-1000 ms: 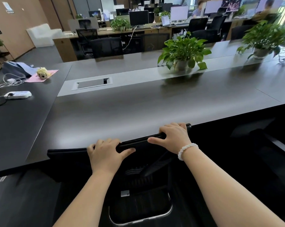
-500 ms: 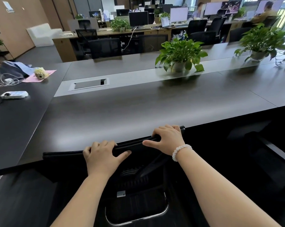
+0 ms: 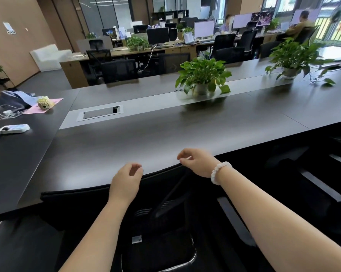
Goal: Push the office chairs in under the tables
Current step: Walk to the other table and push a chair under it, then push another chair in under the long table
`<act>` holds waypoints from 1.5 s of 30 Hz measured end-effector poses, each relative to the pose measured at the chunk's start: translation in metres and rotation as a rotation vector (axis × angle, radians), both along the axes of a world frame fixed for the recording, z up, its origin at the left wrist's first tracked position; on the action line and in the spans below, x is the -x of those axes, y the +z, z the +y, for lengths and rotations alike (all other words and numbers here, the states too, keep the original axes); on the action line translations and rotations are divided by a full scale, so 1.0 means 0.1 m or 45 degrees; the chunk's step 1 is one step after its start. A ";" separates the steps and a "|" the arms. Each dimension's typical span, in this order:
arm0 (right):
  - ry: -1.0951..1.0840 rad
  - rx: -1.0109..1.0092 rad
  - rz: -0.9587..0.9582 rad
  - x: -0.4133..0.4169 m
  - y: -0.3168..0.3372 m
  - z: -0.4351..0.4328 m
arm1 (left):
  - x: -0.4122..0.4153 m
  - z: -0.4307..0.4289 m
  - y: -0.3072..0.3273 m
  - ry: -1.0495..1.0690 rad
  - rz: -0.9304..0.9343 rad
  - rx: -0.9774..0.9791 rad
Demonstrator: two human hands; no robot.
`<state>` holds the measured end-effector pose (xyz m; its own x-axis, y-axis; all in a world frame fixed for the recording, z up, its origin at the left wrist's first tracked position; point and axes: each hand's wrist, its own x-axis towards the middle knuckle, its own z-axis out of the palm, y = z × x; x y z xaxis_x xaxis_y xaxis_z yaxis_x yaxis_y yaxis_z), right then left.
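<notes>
Here, one white power strip (image 3: 13, 128) lies far left on the dark tabletop (image 3: 165, 134), one black office chair (image 3: 83, 205) stands with its back at the near edge, two hands, the left hand (image 3: 126, 181) and the right hand (image 3: 197, 163), hover loosely curled and empty over its top, and two potted plants, a nearer plant (image 3: 202, 75) and a farther plant (image 3: 291, 55), stand to the right.

The left hand (image 3: 126, 181) and right hand (image 3: 197, 163) hover side by side just above the backrest top of the office chair (image 3: 83, 203), which stands at the near edge of the table (image 3: 165, 138). Beyond the hands, on the table's middle strip, a cable hatch (image 3: 101, 113) lies ahead to the left. A potted plant (image 3: 203, 77) stands straight ahead of the right hand, with a second potted plant (image 3: 295, 55) farther right. Well left of the left hand, a power strip (image 3: 13, 128) lies on the adjoining table (image 3: 18, 163). Right of the right hand, another chair (image 3: 320, 185) stands at the same table edge.
</notes>
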<state>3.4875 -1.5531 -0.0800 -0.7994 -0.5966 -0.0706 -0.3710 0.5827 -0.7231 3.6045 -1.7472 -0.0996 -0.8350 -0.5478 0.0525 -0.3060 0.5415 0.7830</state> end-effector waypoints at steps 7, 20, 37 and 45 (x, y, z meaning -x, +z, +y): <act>0.055 0.148 -0.442 0.17 0.32 1.10 | 0.22 1.41 0.30 -0.107 0.182 -0.405; -0.036 0.181 -0.391 0.38 0.69 3.02 | 0.10 3.31 0.31 -0.014 0.188 -0.484; -0.273 -0.181 -0.055 0.00 -0.14 5.38 | 0.08 5.56 -0.25 -0.468 -0.288 0.065; -0.176 -0.618 0.142 0.25 -0.50 6.13 | 0.48 6.22 -0.52 -0.462 -0.570 0.483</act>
<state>3.4626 -0.9402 -0.1304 -0.8869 -0.4045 -0.2234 -0.3261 0.8904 -0.3175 3.5562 -1.1253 -0.1518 -0.9480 -0.2413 -0.2078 -0.3034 0.8823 0.3598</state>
